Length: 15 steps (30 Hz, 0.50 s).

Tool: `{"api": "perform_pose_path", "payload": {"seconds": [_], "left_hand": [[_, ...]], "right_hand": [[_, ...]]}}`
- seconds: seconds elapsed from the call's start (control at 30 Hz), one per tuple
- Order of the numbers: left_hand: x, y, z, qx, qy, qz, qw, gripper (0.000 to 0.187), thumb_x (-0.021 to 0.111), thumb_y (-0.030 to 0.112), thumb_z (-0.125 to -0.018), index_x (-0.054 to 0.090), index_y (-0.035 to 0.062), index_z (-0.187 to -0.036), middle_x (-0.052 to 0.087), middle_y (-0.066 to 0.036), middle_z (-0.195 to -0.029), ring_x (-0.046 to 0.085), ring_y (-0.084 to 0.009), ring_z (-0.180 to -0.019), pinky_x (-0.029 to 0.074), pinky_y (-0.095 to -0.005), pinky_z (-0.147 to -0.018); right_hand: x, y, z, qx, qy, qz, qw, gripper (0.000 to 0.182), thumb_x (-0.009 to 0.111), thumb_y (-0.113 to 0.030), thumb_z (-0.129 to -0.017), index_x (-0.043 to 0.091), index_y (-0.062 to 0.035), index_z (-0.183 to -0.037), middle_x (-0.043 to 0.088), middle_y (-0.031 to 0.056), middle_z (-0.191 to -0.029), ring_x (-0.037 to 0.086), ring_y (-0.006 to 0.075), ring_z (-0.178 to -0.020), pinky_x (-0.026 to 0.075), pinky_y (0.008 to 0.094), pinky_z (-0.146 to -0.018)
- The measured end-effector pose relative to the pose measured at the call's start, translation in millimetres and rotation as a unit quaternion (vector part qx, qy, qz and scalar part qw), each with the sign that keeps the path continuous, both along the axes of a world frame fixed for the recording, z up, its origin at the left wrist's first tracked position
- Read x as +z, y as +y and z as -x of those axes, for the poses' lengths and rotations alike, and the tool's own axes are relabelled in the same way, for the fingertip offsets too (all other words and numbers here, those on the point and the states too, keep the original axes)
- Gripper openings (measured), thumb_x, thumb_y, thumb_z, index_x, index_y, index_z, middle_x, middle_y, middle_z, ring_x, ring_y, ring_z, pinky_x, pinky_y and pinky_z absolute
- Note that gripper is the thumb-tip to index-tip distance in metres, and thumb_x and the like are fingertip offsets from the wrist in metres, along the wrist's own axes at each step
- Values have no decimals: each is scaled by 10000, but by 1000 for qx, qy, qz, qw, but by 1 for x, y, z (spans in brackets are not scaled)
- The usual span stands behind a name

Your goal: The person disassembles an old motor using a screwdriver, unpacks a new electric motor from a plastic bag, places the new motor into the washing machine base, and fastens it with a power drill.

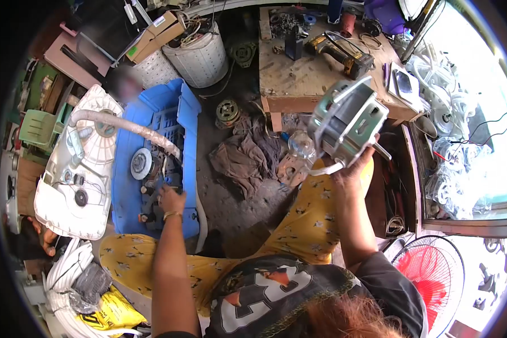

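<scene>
In the head view, my right hand (350,170) holds up a silver-metal electric motor (352,117) from below, its shaft pointing down to the right and a pale lead hanging at its lower left. Down inside a blue plastic washing machine base (123,194), my left hand (173,200) has its fingers curled at the dark parts. What those fingers grip, if anything, I cannot make out. Just beyond that hand, a round grey pulley (142,164) sits in the base. A corrugated drain hose (124,127) arches over it.
A wooden table (287,79) ahead carries a yellow cordless drill (343,55) and a phone (403,83). A dark cloth (248,158) and another motor (228,112) lie on the floor. A white plastic tub part (73,197) leans left; a red fan (428,276) stands right.
</scene>
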<state>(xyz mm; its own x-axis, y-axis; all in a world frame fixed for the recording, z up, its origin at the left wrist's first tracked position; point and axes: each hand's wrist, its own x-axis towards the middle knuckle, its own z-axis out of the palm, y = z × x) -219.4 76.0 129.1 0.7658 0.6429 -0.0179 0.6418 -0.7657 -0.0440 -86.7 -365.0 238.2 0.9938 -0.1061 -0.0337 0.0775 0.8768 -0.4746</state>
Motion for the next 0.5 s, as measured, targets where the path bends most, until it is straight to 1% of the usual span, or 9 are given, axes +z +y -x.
{"api": "perform_pose_path", "payload": {"seconds": [0.03, 0.07, 0.13, 0.17, 0.27, 0.3, 0.37, 0.43, 0.5], "left_hand": [[-17, 31, 5, 5, 31, 87, 996, 444, 677, 269, -721, 549, 21, -1066, 556, -193, -1135, 532, -338, -1060, 451, -428, -852], [-31, 48, 3, 10, 63, 174, 983, 387, 653, 250, -740, 572, 21, -1040, 583, -205, -1107, 555, -339, -1042, 459, -429, -841], [-55, 48, -4, 6, 42, 186, 982, 258, 597, 201, -756, 621, 33, -950, 615, -218, -1020, 588, -347, -979, 472, -432, -815], [-61, 45, -7, 7, 32, 193, 981, 211, 568, 176, -764, 645, 40, -905, 630, -224, -976, 604, -351, -947, 479, -433, -802], [-58, 41, -19, 6, 18, 177, 984, 157, 538, 123, -751, 676, 70, -807, 641, -210, -894, 615, -374, -875, 496, -441, -754], [-57, 37, -22, 7, 26, 175, 984, 159, 543, 126, -749, 676, 64, -810, 639, -214, -899, 614, -373, -883, 495, -441, -760], [-47, 29, -37, 10, 40, 165, 985, 165, 553, 132, -743, 677, 51, -816, 637, -220, -909, 613, -369, -897, 492, -441, -771], [-31, 23, -41, -4, 78, 190, 979, 181, 555, 132, -743, 673, 35, -840, 635, -223, -933, 611, -369, -911, 490, -440, -784], [-28, 20, -36, -2, 113, 195, 974, 203, 559, 137, -743, 667, 21, -870, 629, -227, -965, 606, -370, -931, 487, -438, -802]], "right_hand": [[-3, -3, 3, -3, -33, 7, 999, 671, 543, -600, -788, 437, -130, -1255, 512, 71, -1201, 503, 266, -1100, 412, 446, -951], [12, -2, 13, -30, -13, 35, 999, 669, 536, -593, -795, 434, -126, -1264, 509, 72, -1204, 490, 267, -1114, 408, 440, -955], [7, -10, 26, -47, 9, 32, 998, 651, 522, -581, -814, 435, -118, -1264, 507, 71, -1206, 490, 264, -1111, 412, 431, -949], [16, -9, 35, -75, 30, 70, 994, 640, 514, -574, -824, 435, -115, -1263, 504, 72, -1208, 490, 260, -1109, 413, 426, -948], [23, -19, 45, -112, -4, 163, 980, 626, 540, -553, -823, 458, -93, -1239, 542, 78, -1157, 529, 247, -1058, 449, 428, -907], [24, -21, 47, -118, -16, 177, 977, 621, 549, -546, -823, 466, -85, -1231, 555, 80, -1140, 542, 243, -1041, 461, 429, -893], [30, -21, 48, -98, -15, 157, 983, 657, 563, -559, -804, 460, -82, -1244, 547, 90, -1169, 538, 253, -1059, 453, 435, -909], [28, -21, 46, -84, -5, 175, 981, 681, 549, -571, -806, 436, -93, -1277, 535, 81, -1196, 532, 264, -1070, 437, 439, -927], [21, -24, 47, -70, 26, 141, 987, 681, 536, -572, -812, 426, -96, -1287, 532, 79, -1202, 529, 269, -1073, 434, 439, -929]]}}
